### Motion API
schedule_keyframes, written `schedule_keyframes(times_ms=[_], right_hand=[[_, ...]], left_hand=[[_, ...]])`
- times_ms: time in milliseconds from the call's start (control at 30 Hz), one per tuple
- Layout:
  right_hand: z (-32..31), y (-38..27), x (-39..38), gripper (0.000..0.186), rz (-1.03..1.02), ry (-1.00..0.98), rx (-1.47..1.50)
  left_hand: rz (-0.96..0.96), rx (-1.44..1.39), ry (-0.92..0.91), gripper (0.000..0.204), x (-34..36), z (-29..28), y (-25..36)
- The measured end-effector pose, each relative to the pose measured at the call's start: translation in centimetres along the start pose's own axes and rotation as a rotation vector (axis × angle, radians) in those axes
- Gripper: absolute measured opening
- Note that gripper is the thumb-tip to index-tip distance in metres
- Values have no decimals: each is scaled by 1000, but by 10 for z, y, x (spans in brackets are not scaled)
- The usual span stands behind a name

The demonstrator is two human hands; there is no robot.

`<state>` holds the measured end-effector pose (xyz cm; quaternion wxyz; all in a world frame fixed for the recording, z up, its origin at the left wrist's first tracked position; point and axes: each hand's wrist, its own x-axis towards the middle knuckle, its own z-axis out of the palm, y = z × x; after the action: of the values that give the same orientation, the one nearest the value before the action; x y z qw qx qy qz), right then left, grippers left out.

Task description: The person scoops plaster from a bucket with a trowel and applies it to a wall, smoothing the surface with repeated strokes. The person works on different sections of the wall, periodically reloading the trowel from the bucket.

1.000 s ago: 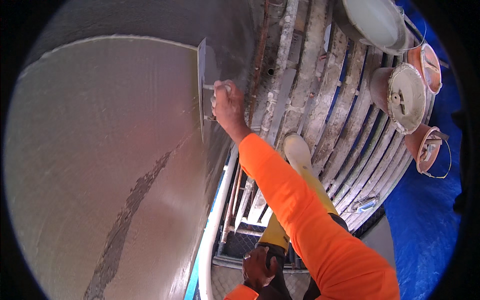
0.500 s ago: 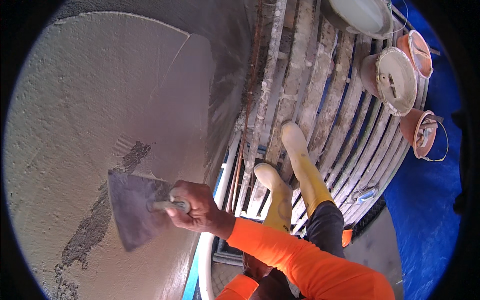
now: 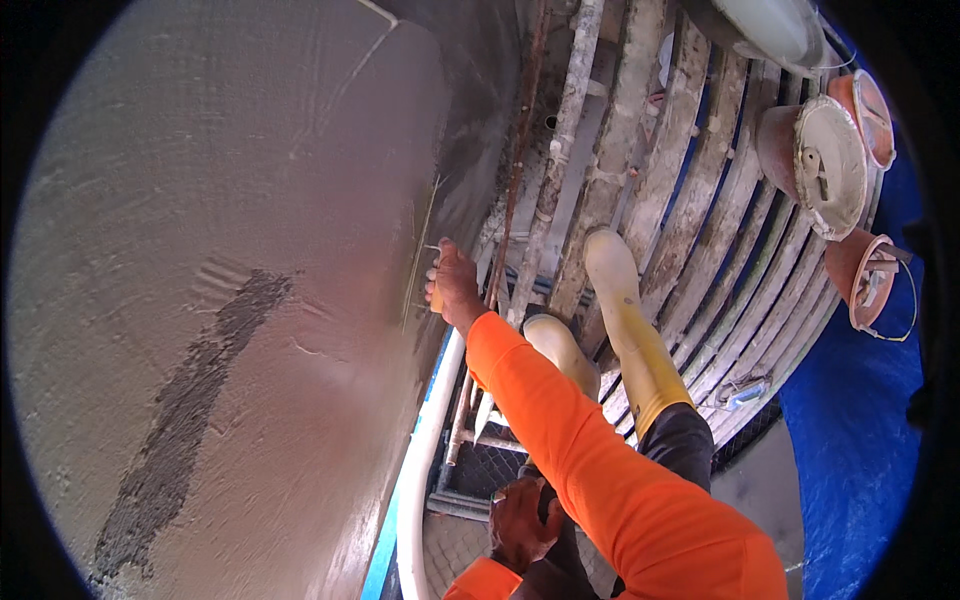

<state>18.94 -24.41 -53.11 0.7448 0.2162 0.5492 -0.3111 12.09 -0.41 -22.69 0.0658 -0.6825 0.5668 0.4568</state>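
Note:
My right hand, at the end of an orange sleeve, is closed round the pale yellow handle of a trowel. The trowel's blade shows edge-on as a thin line in front of the wall's right margin; whether it touches is not clear. To the left spreads the wet grey plastered wall, with a rough dark strip running diagonally across it. Low in the middle, my left hand is curled beside my dark trouser leg, round something dark that I cannot make out.
My yellow boots stand on slats of weathered poles with gaps between them. Mortar-smeared buckets line the right side, near a blue tarp. A white pipe runs along the wall's lower edge.
The trowel has left the plaster beside the dark strip, moved up and right, and turned edge-on. The dark strip shows more fully. My left hand has come further into view.

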Motion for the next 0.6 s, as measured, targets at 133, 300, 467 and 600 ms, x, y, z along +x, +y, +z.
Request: schedule_keyframes(times_ms=[133,300,467,600], right_hand=[[23,-55,-18,43,-113,-86,-35],[71,-107,-107,35,-447,-194,-88],[97,-92,-225,29,-521,-304,-159],[116,-62,-296,39,-682,-250,-303]], left_hand=[[-5,-1,19,44,-3,4,0],[-8,-19,78,40,-13,6,1],[-40,9,234,33,-46,3,8],[-70,-85,233,32,-92,-13,7]])
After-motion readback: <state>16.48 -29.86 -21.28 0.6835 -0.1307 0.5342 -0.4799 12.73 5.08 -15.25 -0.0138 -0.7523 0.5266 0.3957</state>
